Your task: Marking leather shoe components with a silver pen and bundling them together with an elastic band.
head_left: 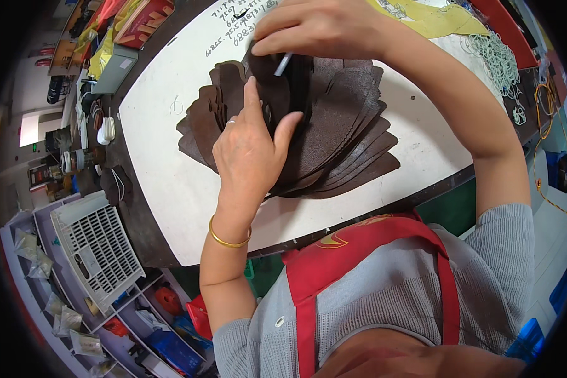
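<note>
A thick fanned stack of dark brown leather pieces (340, 126) lies on the white tabletop, several pieces overlapping with curved edges. My left hand (249, 142) rests on the stack's left part, index finger stretched out and thumb spread away from it; its other fingers are partly hidden. Above the far edge of the stack, my right hand (321, 28) is closed around a thin silvery pen-like stick (283, 64), whose lower end points down at the leather. The right fingertips are close to an upright dark leather piece, but whether they touch it I cannot tell.
Handwriting marks the white tabletop (164, 170) at the far side. Yellow sheet material (435, 19) and a tangle of pale cord (498, 63) lie far right. A grey box (113, 69) stands far left. Beside the table are a white plastic crate (97, 252) and compartmented shelving (151, 309).
</note>
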A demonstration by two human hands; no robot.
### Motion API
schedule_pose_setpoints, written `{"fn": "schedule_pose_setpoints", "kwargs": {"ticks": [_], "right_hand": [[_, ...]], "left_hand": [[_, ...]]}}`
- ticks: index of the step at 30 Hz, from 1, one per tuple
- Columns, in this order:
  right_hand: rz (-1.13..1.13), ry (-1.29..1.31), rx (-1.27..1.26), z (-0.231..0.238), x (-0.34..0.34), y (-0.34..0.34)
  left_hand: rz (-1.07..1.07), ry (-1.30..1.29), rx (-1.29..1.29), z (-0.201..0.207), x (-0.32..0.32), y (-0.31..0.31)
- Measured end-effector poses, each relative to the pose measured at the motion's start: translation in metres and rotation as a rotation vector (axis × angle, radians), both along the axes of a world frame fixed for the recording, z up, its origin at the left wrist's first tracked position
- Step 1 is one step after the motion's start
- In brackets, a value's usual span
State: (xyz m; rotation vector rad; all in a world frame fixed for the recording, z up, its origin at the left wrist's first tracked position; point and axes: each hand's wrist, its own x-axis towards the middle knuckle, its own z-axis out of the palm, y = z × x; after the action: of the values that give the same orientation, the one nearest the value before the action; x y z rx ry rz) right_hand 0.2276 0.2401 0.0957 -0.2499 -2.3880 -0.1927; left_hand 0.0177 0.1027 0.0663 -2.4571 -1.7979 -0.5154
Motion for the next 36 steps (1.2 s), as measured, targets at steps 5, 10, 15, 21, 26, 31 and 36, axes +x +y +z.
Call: {"fn": "schedule_pose_setpoints", "kwargs": {"ticks": [5,10,15,21,26,31,36], "right_hand": [[-0.055,-0.356,-0.227,-0.03,-0.014,0.038],[-0.064,-0.355,-0.224,-0.043,-0.028,0.037],[-0.059,-0.453,-0.198,-0.044,-0.038,0.038],[-0.053,-0.46,-0.051,-0.018,-0.068,0.028],[0.031,0.078,-0.048,0.001,-0.09,0.026],[-0.192,0.276,-0.972,0.018,-0.054,0.039],[0.196,0.155,-1.162,0.007,-0.07,0.016]], "left_hand": [[0.05,0.095,-0.023,-0.009,0.006,0.009],[0.087,0.094,-0.125,-0.008,0.004,0.012],[0.135,0.061,-0.232,-0.005,0.005,0.016],[0.309,-0.098,-0.394,0.004,-0.003,0.032],[0.253,-1.061,-0.435,0.011,-0.032,0.034],[-0.031,-1.942,-0.425,0.053,-0.074,0.031],[-0.49,-2.243,-0.755,0.087,-0.092,0.048]]}}
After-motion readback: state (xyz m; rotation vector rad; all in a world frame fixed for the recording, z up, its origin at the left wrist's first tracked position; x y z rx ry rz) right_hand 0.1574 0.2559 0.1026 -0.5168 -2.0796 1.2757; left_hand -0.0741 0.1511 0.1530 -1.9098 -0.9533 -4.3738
